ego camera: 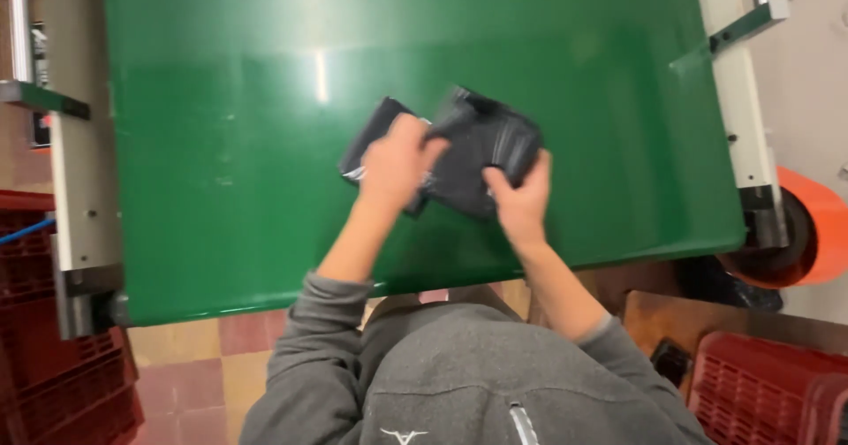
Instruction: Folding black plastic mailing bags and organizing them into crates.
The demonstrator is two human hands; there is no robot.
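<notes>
1. Head view, surface: a wide, glossy green flat belt runs between pale metal side rails; it serves as your counter. A red plastic crate stands low at the left, another red crate low at the right, and an orange roll sits by the right rail.
2. Head view, item: a dark grey, soft plastic mailer bag lies on the belt near its middle, crumpled and folded, its left end sticking out beyond your left hand.
3. Head view, left grip: your left hand rests on top of the bag's left half, fingers curled down over it, pinning and holding the film.
4. Head view, right grip: your right hand takes the bag's near right edge, thumb on top and fingers tucked at the fold; it is closed on the bag.
5. Relation: the bag sits directly under and between both hands, touching each; most of it shows just beyond your knuckles.
6. Handling, judged: the bag looks light and limp, with slick film that may slide on the glossy belt. The filled, thicker middle would likely give firmer purchase than the loose edges.
</notes>
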